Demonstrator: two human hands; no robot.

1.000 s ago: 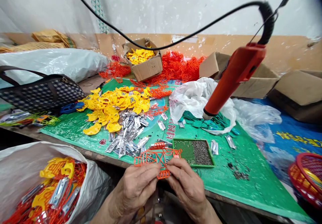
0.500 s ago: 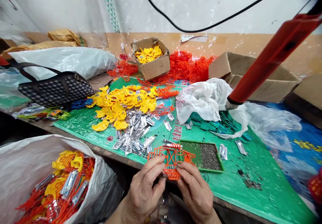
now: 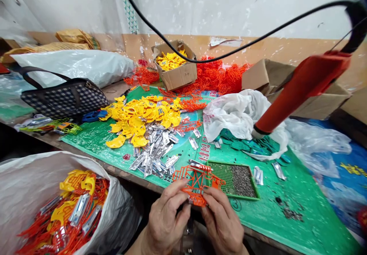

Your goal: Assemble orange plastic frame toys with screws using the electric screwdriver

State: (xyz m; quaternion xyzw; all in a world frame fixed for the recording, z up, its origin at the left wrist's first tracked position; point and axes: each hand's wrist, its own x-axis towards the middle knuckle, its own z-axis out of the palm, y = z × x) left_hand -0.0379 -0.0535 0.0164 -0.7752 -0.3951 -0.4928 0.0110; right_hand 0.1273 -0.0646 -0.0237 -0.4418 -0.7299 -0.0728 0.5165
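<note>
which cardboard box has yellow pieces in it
The box at the back, just left of the big orange pile: yellow pieces show in its open top, and in no other box.

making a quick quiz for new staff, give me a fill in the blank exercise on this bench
The left hand and right hand hold a plastic frame coloured ____.
The filled cardboard box by the wall holds parts coloured ____.
The mesh tray is coloured ____.
The checked bag lies toward the picture's ____ side.

Missing words: orange; yellow; green; left.
</note>
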